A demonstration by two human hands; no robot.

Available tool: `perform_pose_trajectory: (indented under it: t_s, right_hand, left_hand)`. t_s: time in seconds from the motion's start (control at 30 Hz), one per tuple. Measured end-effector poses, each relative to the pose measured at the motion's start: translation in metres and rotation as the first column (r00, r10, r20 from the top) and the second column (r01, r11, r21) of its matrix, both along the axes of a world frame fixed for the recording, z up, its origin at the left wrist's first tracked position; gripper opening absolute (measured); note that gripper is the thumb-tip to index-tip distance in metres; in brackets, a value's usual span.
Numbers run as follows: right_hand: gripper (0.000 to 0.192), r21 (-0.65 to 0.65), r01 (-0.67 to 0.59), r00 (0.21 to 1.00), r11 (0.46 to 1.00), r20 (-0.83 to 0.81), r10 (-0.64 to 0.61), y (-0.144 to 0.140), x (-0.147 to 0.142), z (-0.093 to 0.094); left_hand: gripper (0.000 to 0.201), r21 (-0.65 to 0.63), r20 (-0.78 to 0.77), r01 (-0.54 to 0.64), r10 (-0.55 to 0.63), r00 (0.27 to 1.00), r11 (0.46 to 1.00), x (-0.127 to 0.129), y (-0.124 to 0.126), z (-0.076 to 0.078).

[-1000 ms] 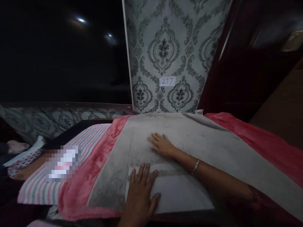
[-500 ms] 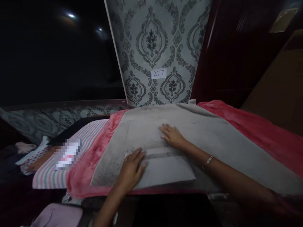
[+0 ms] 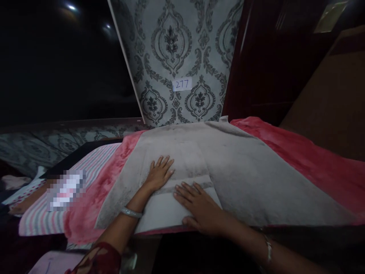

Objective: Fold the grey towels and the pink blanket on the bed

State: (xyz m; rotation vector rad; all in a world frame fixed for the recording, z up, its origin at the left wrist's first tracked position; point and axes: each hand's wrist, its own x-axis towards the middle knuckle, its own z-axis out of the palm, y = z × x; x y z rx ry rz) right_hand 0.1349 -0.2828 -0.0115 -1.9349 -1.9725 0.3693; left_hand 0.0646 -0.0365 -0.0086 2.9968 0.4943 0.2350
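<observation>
A grey cloth (image 3: 242, 167) with a soft-looking surface lies spread over a pinkish-red plush blanket (image 3: 302, 152). Near the front edge, a paler grey folded piece of fabric (image 3: 159, 213) with a darker band across it rests on the grey cloth. My left hand (image 3: 160, 174) lies flat, fingers spread, on the grey fabric just beyond the darker band. Closer to the front, my right hand (image 3: 201, 207) is spread palm down on the pale folded piece, its fingertips near the band. Neither hand grips anything.
Striped fabric (image 3: 94, 160) sticks out at the left, with a blurred-out item (image 3: 67, 190) on it. Behind stand a dark screen (image 3: 62, 68), a patterned wall with a "277" label (image 3: 182, 84), and a dark red panel (image 3: 265, 68). A brown board (image 3: 336, 95) leans at right.
My left hand has moved farther from me, past the band. My right hand has come back toward the front edge onto the pale folded piece. The view has shifted slightly right.
</observation>
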Motion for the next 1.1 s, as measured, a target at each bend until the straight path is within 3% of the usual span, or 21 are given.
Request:
perform_pose_trajectory:
  t_s: [0.17,0.23,0.33,0.43,0.57,0.73,0.83,0.9,0.97,1.03,1.1]
  right_hand:
    - [0.075,-0.047,-0.037,0.989,0.998,-0.147,0.029,-0.043,-0.009,0.011]
    - [0.063,-0.019,-0.01,0.986,1.0,-0.166,0.006,-0.042,-0.001,0.02]
    - [0.058,0.084,0.123,0.991,0.989,-0.057,-0.119,-0.021,0.019,0.025]
    - [0.061,0.094,0.196,0.975,0.976,0.083,-0.204,0.002,0.033,0.015]
    - [0.056,0.04,0.232,0.967,0.972,0.095,-0.235,0.006,0.033,-0.009]
    - [0.06,0.128,0.322,0.942,0.938,-0.144,-0.304,-0.012,0.05,-0.035]
    - [0.072,0.156,0.527,0.785,0.836,-0.467,-0.408,-0.017,0.071,-0.043]
    - [0.078,0.083,0.604,0.63,0.792,-0.658,-0.411,-0.016,0.082,-0.044]
    - [0.08,0.03,0.62,0.511,0.784,-0.773,-0.375,-0.011,0.086,-0.043]
    - [0.08,0.011,0.638,0.42,0.77,-0.844,-0.335,-0.004,0.084,-0.044]
    - [0.081,-0.004,0.675,0.308,0.737,-0.907,-0.287,0.003,0.08,-0.046]
  left_hand:
    - [0.055,-0.015,-0.015,-0.013,0.013,1.0,1.0,-0.001,-0.003,0.007]
    - [0.055,-0.008,-0.021,-0.015,0.015,1.0,1.0,0.001,-0.004,0.007]
    - [0.055,0.006,-0.025,-0.026,0.026,0.999,1.0,0.002,-0.004,0.007]
    - [0.055,0.004,-0.018,-0.023,0.023,1.0,1.0,0.001,-0.003,0.006]
    - [0.055,0.006,-0.012,-0.021,0.021,1.0,1.0,0.0,-0.001,0.003]
    - [0.054,-0.009,0.038,-0.018,0.018,0.999,1.0,0.0,0.0,0.004]
    - [0.057,-0.115,0.158,-0.198,0.214,0.964,0.974,-0.009,0.009,0.01]
    - [0.059,-0.345,0.264,-0.305,0.404,0.876,0.888,-0.022,0.02,0.013]
    - [0.058,-0.663,0.322,-0.259,0.579,0.749,0.702,-0.04,0.031,0.015]
    - [0.054,-0.906,0.263,-0.078,0.699,0.665,0.416,-0.059,0.038,0.015]
    - [0.046,-0.987,0.158,0.105,0.734,0.661,0.118,-0.075,0.039,0.016]
